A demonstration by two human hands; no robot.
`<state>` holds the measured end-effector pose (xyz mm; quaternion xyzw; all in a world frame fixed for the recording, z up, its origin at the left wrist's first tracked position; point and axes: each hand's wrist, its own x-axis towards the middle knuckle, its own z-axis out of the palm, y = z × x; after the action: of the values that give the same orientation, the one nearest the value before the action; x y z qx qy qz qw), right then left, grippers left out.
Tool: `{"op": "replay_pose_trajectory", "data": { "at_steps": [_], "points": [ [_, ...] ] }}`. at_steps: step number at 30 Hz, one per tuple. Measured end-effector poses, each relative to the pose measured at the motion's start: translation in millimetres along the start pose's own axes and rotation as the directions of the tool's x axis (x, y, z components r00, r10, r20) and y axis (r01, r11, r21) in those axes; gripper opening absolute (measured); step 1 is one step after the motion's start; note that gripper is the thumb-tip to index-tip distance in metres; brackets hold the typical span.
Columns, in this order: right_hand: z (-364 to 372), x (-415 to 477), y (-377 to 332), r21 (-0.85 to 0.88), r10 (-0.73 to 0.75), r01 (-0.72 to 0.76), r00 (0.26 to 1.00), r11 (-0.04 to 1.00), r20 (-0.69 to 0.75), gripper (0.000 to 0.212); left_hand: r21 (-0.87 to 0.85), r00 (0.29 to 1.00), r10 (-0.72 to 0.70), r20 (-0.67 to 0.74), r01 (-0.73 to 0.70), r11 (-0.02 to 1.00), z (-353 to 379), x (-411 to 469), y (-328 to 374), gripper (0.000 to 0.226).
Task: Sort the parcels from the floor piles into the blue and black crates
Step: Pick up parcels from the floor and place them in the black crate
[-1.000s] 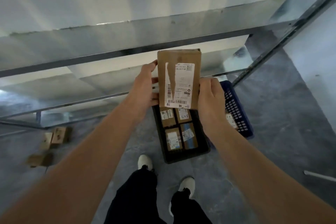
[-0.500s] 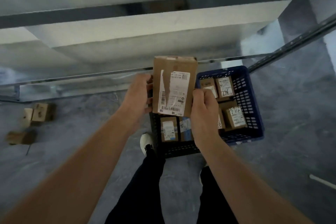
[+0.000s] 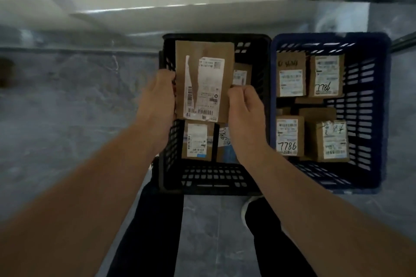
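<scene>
parcel hangs label-up directly over the black crate, long axis pointing away from the body. left hand grips its left edge; right hand curls onto the right edge, apparently pinching it. blue crate sits just right.

Parcel over left crate, between left hand and right hand; right crate just beside.

Dim, cool indoor light. A pale glare streaks the white shelf above. The black crate sits in shadow. Motion blur softens the floor and labels; wide-angle distortion stretches the forearms at the edges.
</scene>
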<state>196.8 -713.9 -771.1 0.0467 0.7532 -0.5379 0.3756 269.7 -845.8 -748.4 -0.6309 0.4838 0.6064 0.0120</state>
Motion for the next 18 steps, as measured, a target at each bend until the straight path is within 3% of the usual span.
{"op": "replay_pose_trajectory", "data": {
  "at_steps": [2, 6, 11, 18],
  "points": [
    [8, 20, 29, -0.005, 0.026, -0.026, 1.000, 1.000, 0.015, 0.020, 0.001, 1.000, -0.017, 0.005, 0.017, 1.000, 9, 28, -19, 0.049],
    [27, 57, 69, 0.033, 0.080, -0.081, 0.996, 0.996, 0.039, 0.025, -0.002, 0.999, -0.032, 0.013, 0.032, 0.999, 24, 79, -51, 0.037],
    [50, 110, 103, 0.041, 0.064, -0.066, 0.996, 0.997, 0.054, 0.028, 0.015, 0.999, -0.041, 0.031, 0.041, 0.999, 43, 127, -70, 0.060],
    [68, 151, 133, 0.017, 0.086, -0.087, 0.994, 0.996, 0.072, 0.027, 0.087, 0.998, -0.034, 0.053, 0.029, 0.996, 57, 173, -77, 0.056]
  ]
}}
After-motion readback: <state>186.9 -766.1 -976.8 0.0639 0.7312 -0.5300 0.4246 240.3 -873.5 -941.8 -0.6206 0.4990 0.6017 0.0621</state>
